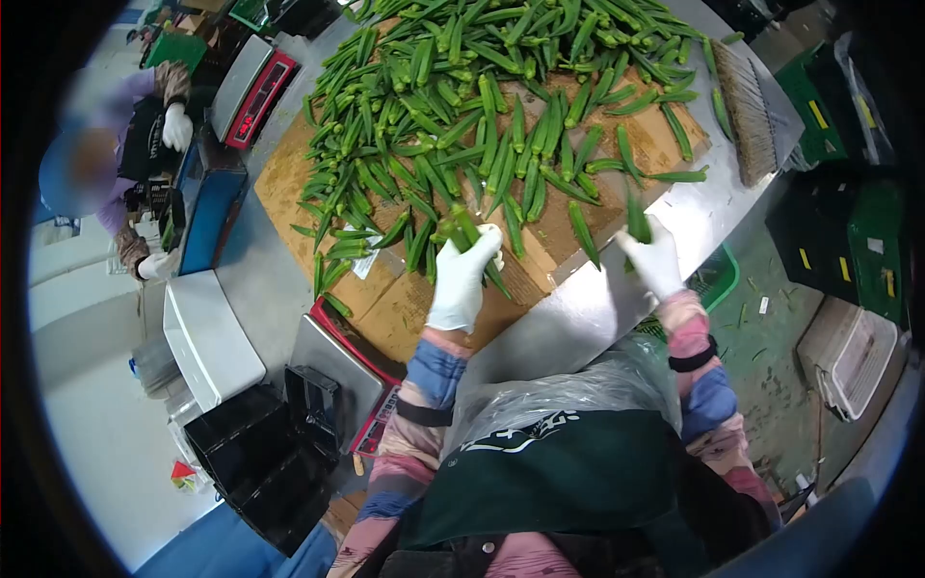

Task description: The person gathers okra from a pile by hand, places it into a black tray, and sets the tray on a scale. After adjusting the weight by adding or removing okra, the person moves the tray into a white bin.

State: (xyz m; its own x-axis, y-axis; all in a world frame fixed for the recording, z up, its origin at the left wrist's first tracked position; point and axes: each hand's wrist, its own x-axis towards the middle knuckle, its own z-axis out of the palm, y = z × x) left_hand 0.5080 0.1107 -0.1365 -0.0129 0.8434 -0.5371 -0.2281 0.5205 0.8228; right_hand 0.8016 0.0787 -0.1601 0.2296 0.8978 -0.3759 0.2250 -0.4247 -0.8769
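Observation:
A large heap of green okra pods [414, 116] lies over flat brown cardboard [385, 313] on a metal table [578, 323]. My left hand [462, 277], in a white glove, is closed around a few okra pods at the near edge of the heap. To the right, my right hand [655, 255], also gloved in white, grips okra [637, 217] that points away from me. Between the two hands a single pod [583, 234] lies on the cardboard.
A brush [744, 116] lies at the table's right edge. Red-edged scales [337, 376] and black trays [260, 462] stand at my left, near a white box [212, 337]. Another person [120, 154] works at the far left. Crates [838, 231] stand at the right.

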